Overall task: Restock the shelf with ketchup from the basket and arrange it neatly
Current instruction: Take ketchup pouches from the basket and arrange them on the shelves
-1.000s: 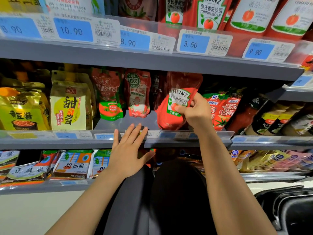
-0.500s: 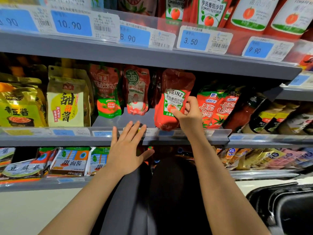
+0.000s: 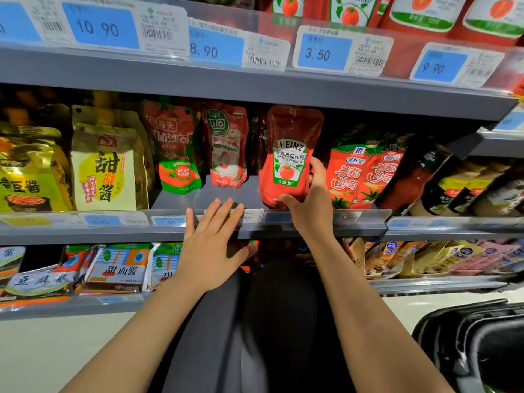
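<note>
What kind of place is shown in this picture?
Most likely a supermarket aisle: grey metal shelves carry blue price tags, and many sauce pouches stand in rows, such as the red Heinz ketchup pouch gripped by the right hand.

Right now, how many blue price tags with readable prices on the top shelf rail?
4. From left: 10.90 tag, 8.90 tag, 3.50 tag, 9.90 tag. A fifth blue tag at the far left is cut off by the frame edge, its price unreadable.

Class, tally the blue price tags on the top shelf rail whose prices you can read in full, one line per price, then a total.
Blue 10.90 price tag: 1
Blue 8.90 price tag: 1
Blue 3.50 price tag: 1
Blue 9.90 price tag: 1
Total: 4
</note>
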Demonstrator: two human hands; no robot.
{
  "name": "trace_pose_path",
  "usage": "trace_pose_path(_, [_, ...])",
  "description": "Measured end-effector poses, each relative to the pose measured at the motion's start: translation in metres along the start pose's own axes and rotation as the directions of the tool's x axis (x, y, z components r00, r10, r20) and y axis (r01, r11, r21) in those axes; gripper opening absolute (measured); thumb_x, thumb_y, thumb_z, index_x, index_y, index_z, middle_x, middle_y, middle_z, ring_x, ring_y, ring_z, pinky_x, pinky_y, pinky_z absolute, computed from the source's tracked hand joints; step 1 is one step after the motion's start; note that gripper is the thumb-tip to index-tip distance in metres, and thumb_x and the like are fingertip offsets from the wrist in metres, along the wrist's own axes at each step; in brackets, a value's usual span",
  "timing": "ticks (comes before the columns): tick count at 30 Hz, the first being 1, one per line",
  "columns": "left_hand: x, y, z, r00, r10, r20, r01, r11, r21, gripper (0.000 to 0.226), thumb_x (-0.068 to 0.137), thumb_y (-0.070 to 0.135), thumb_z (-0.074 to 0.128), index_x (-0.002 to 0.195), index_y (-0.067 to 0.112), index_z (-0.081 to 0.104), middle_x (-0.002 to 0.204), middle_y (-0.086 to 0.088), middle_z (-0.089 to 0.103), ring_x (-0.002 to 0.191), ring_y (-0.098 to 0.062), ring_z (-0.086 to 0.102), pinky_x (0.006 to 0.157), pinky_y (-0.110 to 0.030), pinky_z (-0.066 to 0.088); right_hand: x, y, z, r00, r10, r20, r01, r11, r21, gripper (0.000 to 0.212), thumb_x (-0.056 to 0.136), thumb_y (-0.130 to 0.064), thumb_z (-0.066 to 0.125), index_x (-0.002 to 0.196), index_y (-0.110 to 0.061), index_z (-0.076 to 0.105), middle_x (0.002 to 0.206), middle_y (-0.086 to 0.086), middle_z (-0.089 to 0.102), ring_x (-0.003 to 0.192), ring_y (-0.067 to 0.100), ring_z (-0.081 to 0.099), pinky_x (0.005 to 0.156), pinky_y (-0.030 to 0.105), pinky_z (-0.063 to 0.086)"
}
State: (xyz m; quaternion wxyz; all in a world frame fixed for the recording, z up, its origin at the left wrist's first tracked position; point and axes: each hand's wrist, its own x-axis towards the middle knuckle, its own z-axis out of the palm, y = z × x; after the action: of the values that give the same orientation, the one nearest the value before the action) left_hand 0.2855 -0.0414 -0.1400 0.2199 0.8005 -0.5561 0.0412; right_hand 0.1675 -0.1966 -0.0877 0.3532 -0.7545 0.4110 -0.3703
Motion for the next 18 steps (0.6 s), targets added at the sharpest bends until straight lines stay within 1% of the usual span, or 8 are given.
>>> trace_pose_path(2, [0.000,0.001,0.000,1.000,0.003,0.007,-0.003,1.000,0.008,0.083,0.081,0.071,0.024,0.149,0.025,0.031,0.156,0.000,0.029,0.146,-0.022,0.017,0.112,-0.051,-0.011,0.002,-0.002,0.000,1.000,-0.018,0.007,0.019,0.999,-0.036,0.087,0.072,-0.004,0.078,0.141,-0.026,0.028,0.123,-0.001,0.058,0.111,0.016,0.059,0.085,0.037,0.055])
trace_pose_path(4, [0.000,0.000,0.001,1.000,0.007,0.006,-0.008,1.000,0.015,0.085,0.082,0.077,0.018,0.149,0.025,0.031,0.155,0.000,0.030,0.146,-0.022,0.018,0.112,-0.049,-0.013,0.002,-0.002,0.003,0.999,-0.034,0.020,0.036,0.993,-0.117,0.084,0.073,-0.005,0.077,0.140,-0.025,0.029,0.125,0.000,0.057,0.110,0.017,0.060,0.083,0.035,0.055])
trace_pose_path(6, [0.000,-0.001,0.001,1.000,0.013,-0.001,-0.013,1.000,0.013,0.088,0.082,0.080,0.010,0.149,0.025,0.031,0.155,0.001,0.030,0.146,-0.021,0.018,0.111,-0.045,-0.017,-0.003,0.001,0.005,0.998,-0.059,0.038,0.067,0.966,-0.250,0.075,0.077,-0.011,0.075,0.138,-0.024,0.033,0.125,0.001,0.057,0.109,0.020,0.060,0.081,0.036,0.055])
trace_pose_path(7, [0.000,-0.002,0.001,1.000,0.013,-0.008,-0.013,1.000,0.010,0.088,0.082,0.080,0.012,0.149,0.026,0.031,0.155,0.001,0.030,0.146,-0.021,0.017,0.111,-0.044,-0.018,-0.006,0.003,0.006,0.996,-0.070,0.051,0.083,0.941,-0.328,0.068,0.080,-0.016,0.072,0.137,-0.023,0.035,0.124,0.003,0.057,0.109,0.022,0.059,0.082,0.037,0.054])
trace_pose_path(9, [0.000,-0.003,0.003,1.000,0.013,-0.008,-0.013,1.000,0.007,0.086,0.083,0.078,0.016,0.148,0.025,0.032,0.155,0.001,0.030,0.146,-0.021,0.018,0.112,-0.048,-0.014,-0.012,0.004,0.005,0.995,-0.065,0.075,0.092,0.884,-0.459,0.055,0.088,-0.026,0.064,0.135,-0.018,0.038,0.123,0.007,0.056,0.111,0.027,0.056,0.084,0.038,0.049])
trace_pose_path(12, [0.001,-0.003,0.002,1.000,0.019,0.000,-0.019,1.000,0.007,0.084,0.083,0.075,0.022,0.147,0.023,0.036,0.153,-0.002,0.034,0.145,-0.024,0.023,0.111,-0.054,-0.006,-0.016,0.001,0.003,0.994,-0.095,0.052,0.107,0.790,-0.604,0.045,0.091,-0.033,0.059,0.130,-0.017,0.045,0.119,0.006,0.059,0.112,0.029,0.052,0.092,0.040,0.038])
trace_pose_path(15, [0.000,-0.001,0.002,1.000,0.016,0.008,-0.016,0.999,0.033,0.079,0.082,0.067,0.030,0.144,0.019,0.041,0.150,-0.005,0.040,0.142,-0.028,0.030,0.110,-0.058,0.001,-0.018,0.000,0.001,0.997,-0.078,0.017,0.070,0.747,-0.662,0.038,0.091,-0.039,0.056,0.122,-0.017,0.052,0.117,0.003,0.063,0.114,0.028,0.050,0.095,0.042,0.031])
trace_pose_path(18, [0.005,0.011,-0.001,0.998,-0.049,-0.039,0.051,0.998,0.036,0.078,0.082,0.063,0.033,0.144,0.016,0.042,0.146,-0.008,0.046,0.137,-0.029,0.040,0.110,-0.061,0.008,-0.019,0.000,-0.002,1.000,-0.010,0.003,0.009,0.678,-0.735,0.036,0.093,-0.046,0.048,0.116,-0.019,0.056,0.115,0.001,0.063,0.115,0.026,0.047,0.092,0.042,0.029])
